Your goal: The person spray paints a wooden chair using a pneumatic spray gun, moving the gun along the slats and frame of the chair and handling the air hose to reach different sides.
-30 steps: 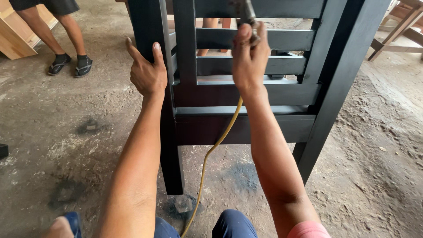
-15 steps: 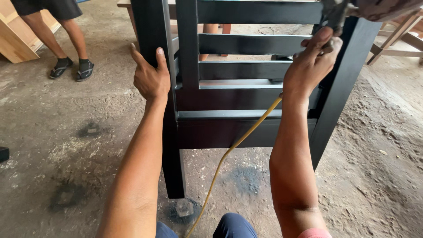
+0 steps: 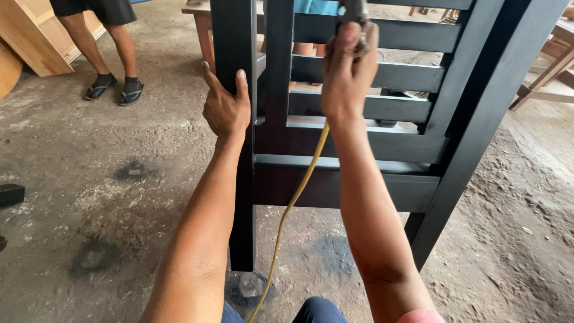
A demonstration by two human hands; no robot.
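Note:
A black-painted wooden frame with horizontal slats (image 3: pixel 371 143) stands upright on the dirt floor in front of me. My left hand (image 3: pixel 226 107) grips its left post (image 3: pixel 234 36), fingers wrapped round the near edge. Raised in front of the upper slats, my right hand (image 3: pixel 345 72) is closed on a metal spray tool (image 3: pixel 354 11) at the top edge of the view. A yellow hose (image 3: pixel 287 212) runs from that tool down past my right forearm to the floor between my knees.
Another person's legs in sandals (image 3: pixel 110 57) stand at the far left, next to light wooden boards (image 3: pixel 33 39). A wooden bench (image 3: pixel 200 18) lies behind the frame, more wooden furniture (image 3: pixel 550 78) at the right. A small dark object (image 3: pixel 11 194) lies at the left edge.
My right hand with the tool swung right to the frame's right post, then came back left to the upper slats. My left hand kept its hold on the left post.

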